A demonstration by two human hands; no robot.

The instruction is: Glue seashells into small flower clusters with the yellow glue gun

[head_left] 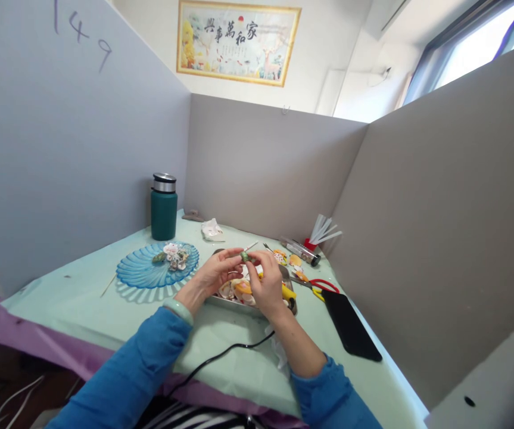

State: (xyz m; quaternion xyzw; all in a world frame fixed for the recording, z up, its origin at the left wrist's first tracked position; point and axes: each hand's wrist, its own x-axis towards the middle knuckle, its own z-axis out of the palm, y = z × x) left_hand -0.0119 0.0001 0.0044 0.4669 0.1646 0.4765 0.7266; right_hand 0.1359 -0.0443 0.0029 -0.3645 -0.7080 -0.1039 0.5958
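Above a metal tray (pixel 234 305) of seashells (pixel 239 290), my two hands meet at their fingertips. Between them is a small green object (pixel 245 256), which looks like a shell. My left hand (pixel 215 273) pinches it from the left, and my right hand (pixel 266 285) has its fingers closed on it from the right. A thin white-tipped stick (pixel 251 246) shows just behind the fingertips. Partly hidden by my right hand, a yellow tool (pixel 288 293), perhaps a glue gun, lies at the tray's right end.
On the left, a blue scalloped plate (pixel 138 271) holds a shell cluster (pixel 175 256), near a green bottle (pixel 164 208). Red-handled scissors (pixel 323 284) and a black phone (pixel 350 325) lie right. Glue sticks (pixel 321 231) stand behind. A black cord (pixel 225 351) crosses the front. Grey partitions (pixel 274 167) enclose the table.
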